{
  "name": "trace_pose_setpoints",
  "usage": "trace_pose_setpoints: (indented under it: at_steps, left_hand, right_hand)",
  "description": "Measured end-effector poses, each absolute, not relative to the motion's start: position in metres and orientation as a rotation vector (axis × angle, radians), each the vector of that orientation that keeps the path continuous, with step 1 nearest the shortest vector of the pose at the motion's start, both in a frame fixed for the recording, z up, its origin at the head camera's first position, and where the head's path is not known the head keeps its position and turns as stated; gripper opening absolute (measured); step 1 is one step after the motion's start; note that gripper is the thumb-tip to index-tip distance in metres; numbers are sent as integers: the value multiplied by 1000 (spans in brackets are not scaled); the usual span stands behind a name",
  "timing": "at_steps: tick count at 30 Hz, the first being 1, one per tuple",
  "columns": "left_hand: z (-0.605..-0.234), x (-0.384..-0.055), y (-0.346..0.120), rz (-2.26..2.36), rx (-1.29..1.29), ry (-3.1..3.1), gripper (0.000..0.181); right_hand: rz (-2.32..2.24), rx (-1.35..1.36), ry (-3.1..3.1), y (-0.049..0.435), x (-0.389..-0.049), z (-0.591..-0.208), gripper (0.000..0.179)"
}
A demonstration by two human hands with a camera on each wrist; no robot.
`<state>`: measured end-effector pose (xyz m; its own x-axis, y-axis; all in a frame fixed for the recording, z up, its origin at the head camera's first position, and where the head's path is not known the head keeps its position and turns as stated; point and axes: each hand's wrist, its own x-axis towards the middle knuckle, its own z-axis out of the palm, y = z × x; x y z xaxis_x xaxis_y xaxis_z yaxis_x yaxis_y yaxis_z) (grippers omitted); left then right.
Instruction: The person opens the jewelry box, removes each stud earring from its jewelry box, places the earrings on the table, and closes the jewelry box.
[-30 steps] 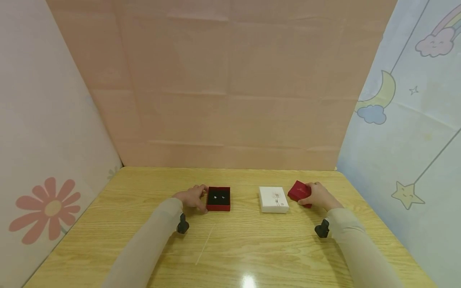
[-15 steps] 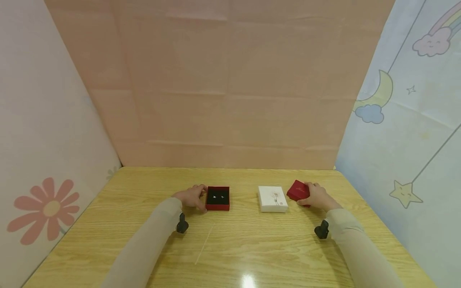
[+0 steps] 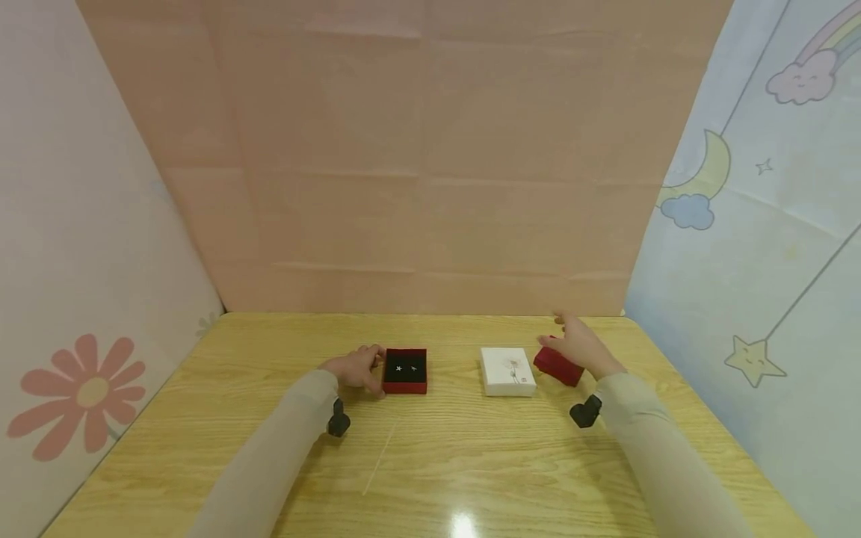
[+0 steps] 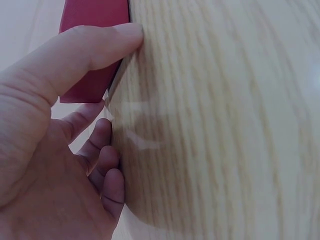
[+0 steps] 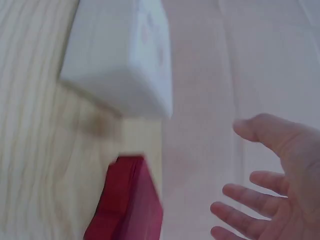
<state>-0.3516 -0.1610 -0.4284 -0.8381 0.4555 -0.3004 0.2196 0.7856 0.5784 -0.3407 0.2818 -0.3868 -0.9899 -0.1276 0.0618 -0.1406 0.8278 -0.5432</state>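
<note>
In the head view, a small open red jewelry box (image 3: 406,388) stands on the table, holding a black pad (image 3: 406,378) with two tiny silver star-shaped pieces. My left hand (image 3: 354,369) holds the box at its left side, thumb at the front corner and index finger towards the back. The left wrist view shows that thumb (image 4: 107,44) across the red wall. On the right, my right hand (image 3: 584,348) hovers with spread fingers over a tilted red box lid (image 3: 558,368), partly hiding it. A gap separates that hand from the lid in the right wrist view.
Just left of the lid sits a closed white box (image 3: 507,373) with a flower print. The wooden table (image 3: 437,463) is bounded by a pinkish-brown paper backdrop (image 3: 417,187) and by patterned walls on both sides.
My right hand has let go of the red lid, opened its fingers and risen up and to the left. The lid stays beside the white box. My left hand keeps its hold.
</note>
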Motion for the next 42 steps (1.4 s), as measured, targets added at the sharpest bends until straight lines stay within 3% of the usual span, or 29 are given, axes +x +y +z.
trace_pose_setpoints:
  at_steps: [6,11,20,27,42]
  left_hand:
    - [-428,-350,-162,740,527,2554,78]
    - [-429,-350,-163,745,515,2550,78]
    - [-431,-353,-165,726,538,2553,78]
    - [-431,-355,-164,724,544,2558,77]
    - [-432,-356,-164,734,484,2567,76]
  right_hand:
    - [956,249,-2835,235,-339,-366,49]
    - [1107,342,-2758,192,-334,-353,35]
    - [1384,502,-2762,125,-329,-356,29]
    - [1346,447,-2836,85,-329,-376,23]
    - [1266,390,-2931,46,-334,-426,12]
